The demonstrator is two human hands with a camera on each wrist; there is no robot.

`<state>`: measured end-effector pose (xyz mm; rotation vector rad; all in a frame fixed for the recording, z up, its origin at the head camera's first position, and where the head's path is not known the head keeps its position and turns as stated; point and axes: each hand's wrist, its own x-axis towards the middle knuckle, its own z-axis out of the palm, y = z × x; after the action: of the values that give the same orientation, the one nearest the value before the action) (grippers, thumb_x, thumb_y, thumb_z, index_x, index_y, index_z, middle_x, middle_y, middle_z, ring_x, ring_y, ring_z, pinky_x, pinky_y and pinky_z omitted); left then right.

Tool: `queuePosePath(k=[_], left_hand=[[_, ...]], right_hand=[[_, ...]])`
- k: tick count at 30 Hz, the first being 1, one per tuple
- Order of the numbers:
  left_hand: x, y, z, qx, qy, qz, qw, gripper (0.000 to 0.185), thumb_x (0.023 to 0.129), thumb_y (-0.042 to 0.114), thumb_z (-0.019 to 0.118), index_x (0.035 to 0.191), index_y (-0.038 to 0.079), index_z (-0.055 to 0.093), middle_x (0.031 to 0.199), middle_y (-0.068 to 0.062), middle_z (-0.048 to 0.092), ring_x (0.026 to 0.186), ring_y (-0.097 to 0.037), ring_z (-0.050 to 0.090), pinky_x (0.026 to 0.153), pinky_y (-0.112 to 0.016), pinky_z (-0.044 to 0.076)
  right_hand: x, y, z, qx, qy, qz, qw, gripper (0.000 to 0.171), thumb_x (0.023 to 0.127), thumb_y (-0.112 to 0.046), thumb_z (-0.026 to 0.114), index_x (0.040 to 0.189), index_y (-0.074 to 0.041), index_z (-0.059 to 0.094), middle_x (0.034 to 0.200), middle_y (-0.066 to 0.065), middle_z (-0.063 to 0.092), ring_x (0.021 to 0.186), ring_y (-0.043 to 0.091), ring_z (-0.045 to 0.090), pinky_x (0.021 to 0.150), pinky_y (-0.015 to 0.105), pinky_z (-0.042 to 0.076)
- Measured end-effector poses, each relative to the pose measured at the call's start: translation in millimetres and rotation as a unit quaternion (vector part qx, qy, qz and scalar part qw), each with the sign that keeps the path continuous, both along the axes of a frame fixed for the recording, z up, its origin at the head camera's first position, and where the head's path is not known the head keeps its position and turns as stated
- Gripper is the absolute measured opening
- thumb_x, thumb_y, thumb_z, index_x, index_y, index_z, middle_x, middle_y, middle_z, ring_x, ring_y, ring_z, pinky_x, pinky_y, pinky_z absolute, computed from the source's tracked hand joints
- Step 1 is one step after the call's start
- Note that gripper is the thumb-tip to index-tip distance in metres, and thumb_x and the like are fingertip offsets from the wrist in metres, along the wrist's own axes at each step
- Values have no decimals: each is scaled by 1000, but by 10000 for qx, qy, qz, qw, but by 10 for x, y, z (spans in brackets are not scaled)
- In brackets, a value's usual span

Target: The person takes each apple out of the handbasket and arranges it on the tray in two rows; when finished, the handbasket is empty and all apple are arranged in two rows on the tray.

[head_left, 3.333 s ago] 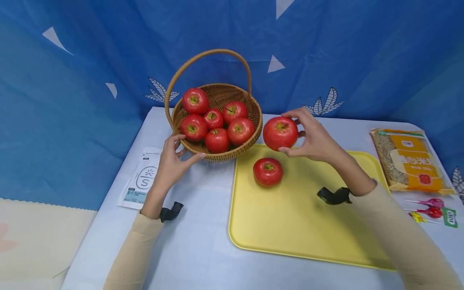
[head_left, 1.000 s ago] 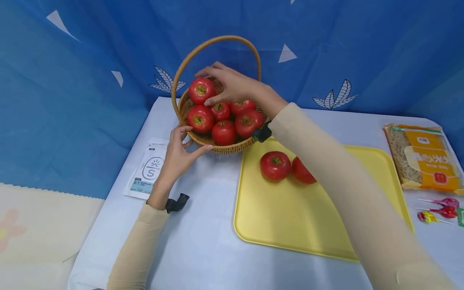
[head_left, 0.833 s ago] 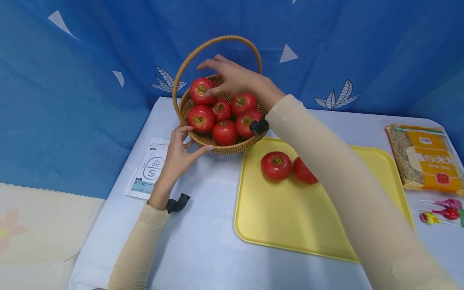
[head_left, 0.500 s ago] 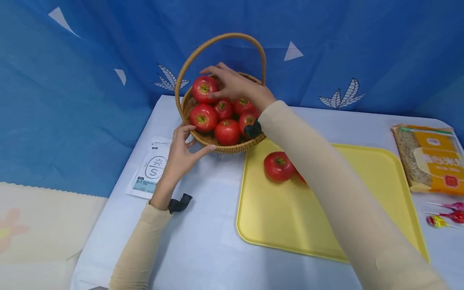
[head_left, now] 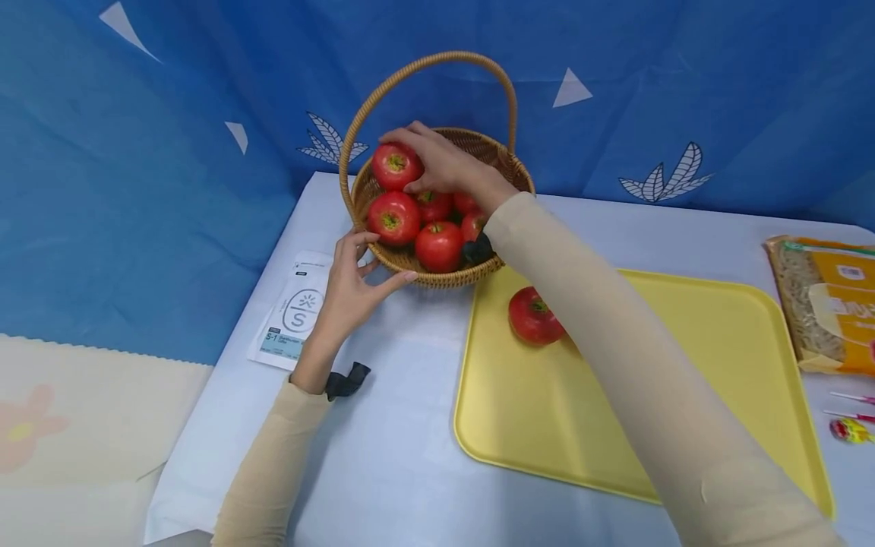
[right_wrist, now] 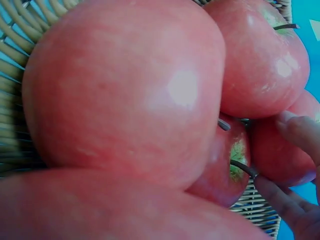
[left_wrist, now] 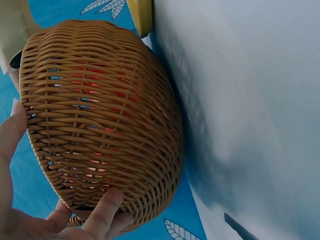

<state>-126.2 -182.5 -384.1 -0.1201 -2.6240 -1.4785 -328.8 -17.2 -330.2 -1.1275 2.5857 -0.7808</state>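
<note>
A brown wicker basket [head_left: 472,279] with a tall hoop handle holds several red apples, one of them this front apple [head_left: 437,248]. My left hand [head_left: 352,296] grips its front-left rim, fingers on the woven outside [left_wrist: 145,150] in the left wrist view. Inside the basket, my right hand [head_left: 444,163] holds the back-left apple [head_left: 395,165], fingers behind it and thumb at its front right. In the right wrist view, fingers [right_wrist: 302,135] show beside clustered apples, a large one [right_wrist: 125,95] nearest. My right forearm covers part of the basket's contents.
A yellow tray [head_left: 547,425] lies right of the basket, bearing a red apple [head_left: 533,317]; a second is mostly behind the right sleeve. A white pouch [head_left: 297,311] lies left, a noodle-like bag [head_left: 830,304] and lollipops [head_left: 850,431] right. A blue curtain [head_left: 629,99] hangs behind.
Earlier my right hand carried an apple above the tray; a second apple then sat there. The hand moved into the basket, and its loose fingers closed round the back-left apple. The left hand kept the rim.
</note>
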Motion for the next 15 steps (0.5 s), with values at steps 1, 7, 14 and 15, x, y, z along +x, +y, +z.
queuePosePath(k=[1, 7, 14, 15], left_hand=[[0, 3, -3, 9, -2, -2, 10000, 74, 81, 32, 81, 136, 6, 39, 154, -15, 25, 143, -32, 34, 105, -43, 49], [7, -2, -20, -11, -51, -66, 10000, 74, 81, 32, 81, 136, 6, 39, 154, -15, 26, 143, -32, 35, 105, -43, 49], [-14, -66, -15, -85, 55, -93, 9999, 76, 81, 33, 81, 136, 5, 38, 152, -16, 28, 143, -32, 35, 104, -44, 50], [-21, -76, -18, -86, 68, -95, 9999, 76, 81, 33, 81, 136, 5, 38, 152, -17, 28, 143, -33, 35, 104, -45, 50]], right_hand=[[5, 12, 7, -6, 21, -34, 10000, 76, 86, -23, 75, 150, -29, 34, 144, 5, 37, 133, 21, 41, 108, 37, 46], [77, 123, 106, -135, 132, -103, 9998, 75, 84, -31, 77, 147, -27, 37, 141, 6, 40, 131, 21, 43, 107, 39, 47], [246, 355, 386, -240, 506, 178, 9983, 79, 80, -35, 81, 146, -21, 41, 141, 9, 45, 129, 23, 47, 109, 43, 45], [280, 405, 409, -285, 584, 246, 9976, 79, 79, -36, 82, 145, -19, 42, 140, 9, 46, 129, 24, 47, 109, 44, 45]])
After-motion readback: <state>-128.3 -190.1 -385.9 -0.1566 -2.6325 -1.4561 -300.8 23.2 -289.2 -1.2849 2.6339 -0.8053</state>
